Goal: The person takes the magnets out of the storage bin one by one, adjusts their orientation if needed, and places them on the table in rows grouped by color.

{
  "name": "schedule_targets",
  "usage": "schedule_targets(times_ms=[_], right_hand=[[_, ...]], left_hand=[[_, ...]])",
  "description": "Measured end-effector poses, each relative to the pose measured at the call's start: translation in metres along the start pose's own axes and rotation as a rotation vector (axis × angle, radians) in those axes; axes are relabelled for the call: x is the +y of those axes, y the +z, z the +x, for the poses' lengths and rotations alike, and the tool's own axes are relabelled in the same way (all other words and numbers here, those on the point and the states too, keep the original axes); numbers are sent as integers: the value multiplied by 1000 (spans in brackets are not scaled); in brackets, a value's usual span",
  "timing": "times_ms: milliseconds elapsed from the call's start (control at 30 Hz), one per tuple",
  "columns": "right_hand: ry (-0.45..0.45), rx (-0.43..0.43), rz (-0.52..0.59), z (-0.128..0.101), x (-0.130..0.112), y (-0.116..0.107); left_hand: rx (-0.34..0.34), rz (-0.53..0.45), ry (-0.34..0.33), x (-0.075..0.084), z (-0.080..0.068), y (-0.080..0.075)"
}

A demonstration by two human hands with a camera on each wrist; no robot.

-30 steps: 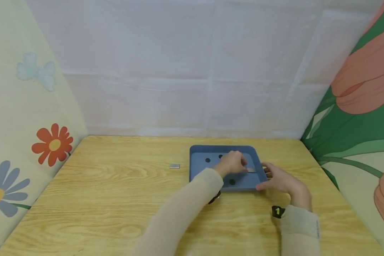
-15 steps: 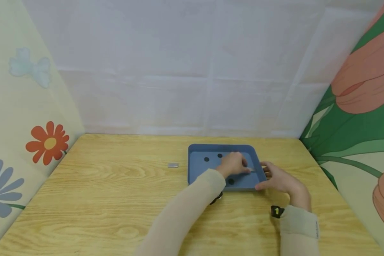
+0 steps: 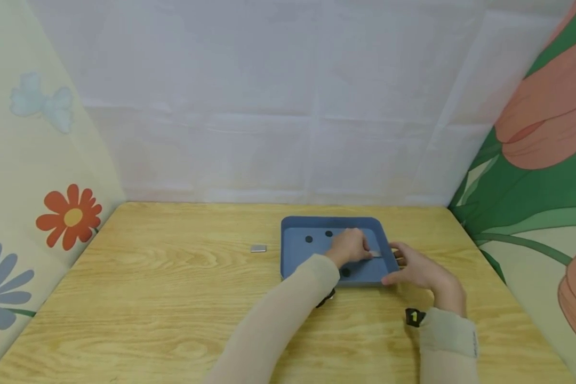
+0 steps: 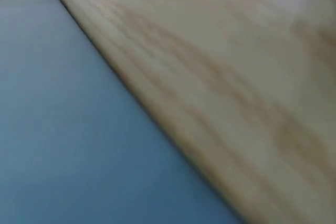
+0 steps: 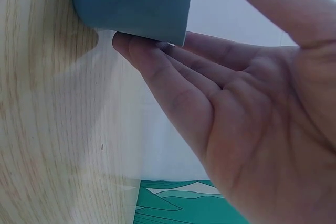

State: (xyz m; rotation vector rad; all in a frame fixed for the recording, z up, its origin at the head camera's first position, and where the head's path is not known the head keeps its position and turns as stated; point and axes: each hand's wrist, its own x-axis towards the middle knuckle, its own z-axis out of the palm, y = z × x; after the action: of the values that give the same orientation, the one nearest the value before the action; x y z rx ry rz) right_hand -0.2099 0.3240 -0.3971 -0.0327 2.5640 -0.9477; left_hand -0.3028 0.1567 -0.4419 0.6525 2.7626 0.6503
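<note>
We are working at a wooden table [image 3: 173, 298] hemmed in by a white cloth at the back and flowered sheets on both sides, and on it, right of the middle, sits a shallow blue tray [image 3: 293, 250]. Our right hand [image 3: 420, 273] lies against the tray's near right corner with the fingers [image 5: 173, 72] nearly straight, their tips touching the outer wall from beside and below; it braces the tray and grips nothing. Our left hand [image 3: 350, 246] reaches over the tray with the fingers curled, and a thin silvery strip [image 3: 376, 254] sticks out from them toward the right rim; it appears pinched, though the head view is too small to show the hold itself, and the left wrist camera shows only the tray wall and the wood. So the two hands are near each other but apart, one on the tray's outside and one above its inside. Three small black discs lie on the tray floor: two [image 3: 309, 239] [image 3: 328, 234] near the far left and one [image 3: 345, 272] near the front edge below the left hand. A second small silvery piece [image 3: 258, 248] lies alone on the table, well to the left of the tray. We judge the work partly done: one silvery piece is at the tray in hand, and the other remains outside it.
</note>
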Motion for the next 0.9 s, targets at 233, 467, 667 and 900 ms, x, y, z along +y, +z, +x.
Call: schedule_targets(times_ms=[233,467,667,900], right_hand=[[-5,-1,-16,1,0,1],[-29,-3,-5,0,1,1],[-27,-5,-6,0,0,1],[-13,-6,-5,1,0,1]], left_hand=[[-13,-14,-4,-1,0,-2],[-17,-56,-1,0,-6,-6],[-33,-64,2,0,-7,-7],[7,-49,21,-3,-7,-6]])
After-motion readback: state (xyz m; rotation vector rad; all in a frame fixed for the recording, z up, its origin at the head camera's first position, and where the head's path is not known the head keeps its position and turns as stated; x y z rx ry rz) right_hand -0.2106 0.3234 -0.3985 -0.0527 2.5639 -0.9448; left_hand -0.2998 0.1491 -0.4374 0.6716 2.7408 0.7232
